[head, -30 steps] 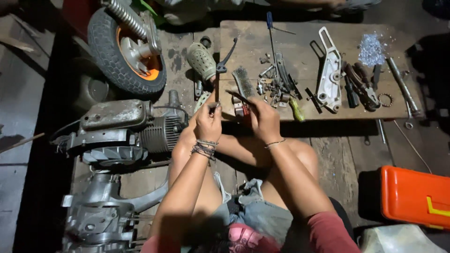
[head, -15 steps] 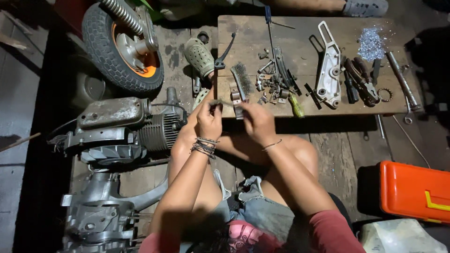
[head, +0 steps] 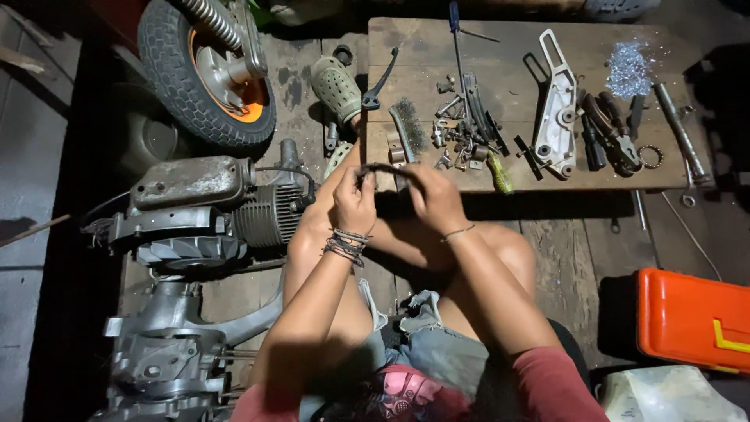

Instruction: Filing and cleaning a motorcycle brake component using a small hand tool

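Note:
Both of my hands meet over my knees at the near edge of a low wooden board [head: 406,43]. My left hand [head: 355,202] and my right hand [head: 432,197] pinch the two ends of a thin dark strip [head: 387,168] stretched between them. What the strip is cannot be told. Just beyond my fingers lie a wire brush [head: 408,125] and a heap of small bolts and fittings [head: 461,133]. A yellow-handled tool [head: 500,173] lies at the board's near edge.
A grey engine block [head: 203,211] stands on the floor at my left, a tyre with an orange rim [head: 207,74] behind it. A silver bracket [head: 556,105], dark pliers [head: 609,133] and metal shavings [head: 629,66] lie on the board. An orange case [head: 691,316] sits at right.
My hands have drawn back from the board toward my knees, and the dark strip is now held lower and stretched between them.

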